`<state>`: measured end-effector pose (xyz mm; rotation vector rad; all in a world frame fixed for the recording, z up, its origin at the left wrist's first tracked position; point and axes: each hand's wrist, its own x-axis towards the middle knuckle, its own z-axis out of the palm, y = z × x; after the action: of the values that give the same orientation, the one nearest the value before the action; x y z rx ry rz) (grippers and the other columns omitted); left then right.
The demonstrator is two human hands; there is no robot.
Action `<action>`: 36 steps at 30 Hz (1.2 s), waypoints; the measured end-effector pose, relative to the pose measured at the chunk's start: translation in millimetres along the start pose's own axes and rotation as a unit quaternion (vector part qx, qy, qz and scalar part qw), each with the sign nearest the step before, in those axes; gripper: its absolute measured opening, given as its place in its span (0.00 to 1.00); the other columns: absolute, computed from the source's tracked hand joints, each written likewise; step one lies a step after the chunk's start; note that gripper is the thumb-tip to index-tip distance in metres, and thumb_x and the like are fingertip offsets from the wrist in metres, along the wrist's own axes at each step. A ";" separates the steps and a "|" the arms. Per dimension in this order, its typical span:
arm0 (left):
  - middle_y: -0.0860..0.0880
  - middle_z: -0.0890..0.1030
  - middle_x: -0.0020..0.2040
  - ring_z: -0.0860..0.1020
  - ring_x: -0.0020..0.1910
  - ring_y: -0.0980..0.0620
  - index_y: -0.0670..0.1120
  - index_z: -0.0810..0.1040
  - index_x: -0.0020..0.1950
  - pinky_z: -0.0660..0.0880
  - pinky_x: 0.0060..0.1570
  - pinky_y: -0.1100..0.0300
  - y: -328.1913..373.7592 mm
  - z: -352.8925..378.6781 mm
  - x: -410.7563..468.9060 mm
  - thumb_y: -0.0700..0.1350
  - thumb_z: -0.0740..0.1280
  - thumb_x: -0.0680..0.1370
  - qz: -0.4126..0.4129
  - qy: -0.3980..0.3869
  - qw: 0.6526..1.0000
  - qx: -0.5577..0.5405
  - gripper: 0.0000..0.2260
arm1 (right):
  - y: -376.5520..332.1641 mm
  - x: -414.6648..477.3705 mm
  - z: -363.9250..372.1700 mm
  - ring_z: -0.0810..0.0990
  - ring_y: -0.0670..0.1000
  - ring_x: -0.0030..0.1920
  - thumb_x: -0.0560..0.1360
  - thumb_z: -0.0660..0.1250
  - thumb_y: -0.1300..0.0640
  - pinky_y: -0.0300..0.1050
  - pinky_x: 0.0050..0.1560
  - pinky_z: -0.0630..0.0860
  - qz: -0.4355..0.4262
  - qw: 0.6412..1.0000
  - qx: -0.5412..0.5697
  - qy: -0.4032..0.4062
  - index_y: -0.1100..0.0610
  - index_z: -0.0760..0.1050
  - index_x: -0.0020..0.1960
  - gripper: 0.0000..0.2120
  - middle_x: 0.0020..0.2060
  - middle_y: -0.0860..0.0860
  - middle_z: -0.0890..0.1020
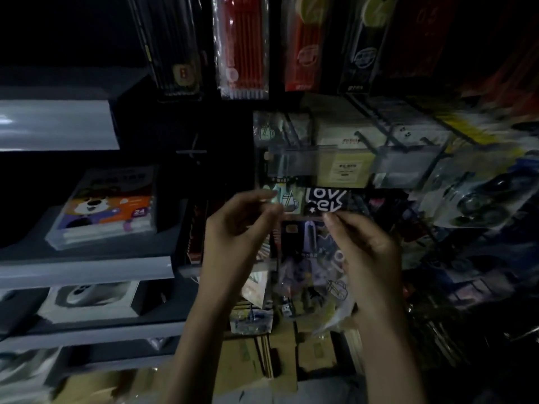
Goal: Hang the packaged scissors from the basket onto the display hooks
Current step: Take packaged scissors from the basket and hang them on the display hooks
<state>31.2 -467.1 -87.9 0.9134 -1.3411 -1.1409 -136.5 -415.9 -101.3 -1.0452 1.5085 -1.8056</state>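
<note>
A clear packet of scissors (309, 246) with a dark card and purple print is held up in front of the display wall. My left hand (233, 228) pinches its top left corner near a mint-coloured label. On the other side, my right hand (367, 252) pinches the top right edge, just under a black card with white lettering (326, 199). Above the packet a display hook (294, 132) juts out with a clear price-tag holder (294, 163) at its tip. The scene is dim and blurred, and the basket is out of view.
Pen packs (242, 51) hang along the top row. Grey shelves (84, 269) at left carry a boxed set with a bear picture (108, 205). More packaged goods (478, 199) hang at right. Cardboard boxes (262, 357) sit low between my arms.
</note>
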 end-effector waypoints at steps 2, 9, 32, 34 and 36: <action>0.49 0.87 0.52 0.86 0.54 0.49 0.52 0.84 0.61 0.83 0.57 0.50 5.1 3.0 -0.4 0.46 0.73 0.80 0.025 0.026 0.999 0.006 0.09 | 0.9 4.3 -3.3 0.85 0.39 0.46 0.78 0.73 0.55 0.31 0.42 0.78 -0.008 1.000 -0.009 0.000 0.51 0.85 0.51 0.03 0.43 0.43 0.88; 0.49 0.86 0.47 0.82 0.43 0.53 0.47 0.85 0.56 0.79 0.42 0.63 19.9 11.7 2.0 0.43 0.73 0.81 0.044 0.048 0.998 0.003 0.05 | -1.7 25.9 -14.1 0.85 0.38 0.48 0.79 0.73 0.55 0.29 0.44 0.76 -0.016 0.999 -0.024 -0.018 0.50 0.84 0.52 0.04 0.44 0.41 0.87; 0.42 0.79 0.41 0.75 0.37 0.45 0.38 0.80 0.63 0.68 0.38 0.45 51.3 10.6 20.1 0.41 0.64 0.86 0.124 0.000 0.992 -0.023 0.10 | -19.8 52.2 34.6 0.86 0.46 0.51 0.78 0.74 0.53 0.43 0.52 0.82 -0.030 0.997 0.056 -0.049 0.55 0.85 0.53 0.07 0.46 0.48 0.88; 0.42 0.79 0.40 0.74 0.36 0.45 0.38 0.81 0.61 0.64 0.37 0.46 52.5 9.5 22.2 0.41 0.63 0.86 0.125 0.000 0.992 -0.027 0.09 | -20.4 55.1 37.8 0.85 0.46 0.49 0.79 0.73 0.54 0.41 0.50 0.81 -0.038 0.997 0.056 -0.048 0.54 0.85 0.51 0.05 0.45 0.48 0.88; 0.42 0.79 0.40 0.74 0.37 0.45 0.39 0.81 0.60 0.63 0.37 0.45 53.2 8.1 23.1 0.41 0.63 0.87 0.125 -0.005 0.992 -0.025 0.10 | -20.2 57.9 40.2 0.84 0.45 0.46 0.79 0.72 0.56 0.39 0.46 0.78 -0.046 0.996 0.056 -0.042 0.55 0.84 0.48 0.04 0.43 0.49 0.87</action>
<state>25.6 -475.6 -30.3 0.6809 -1.3856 -0.9816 -132.7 -480.5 -66.9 -1.1382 1.3134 -1.8611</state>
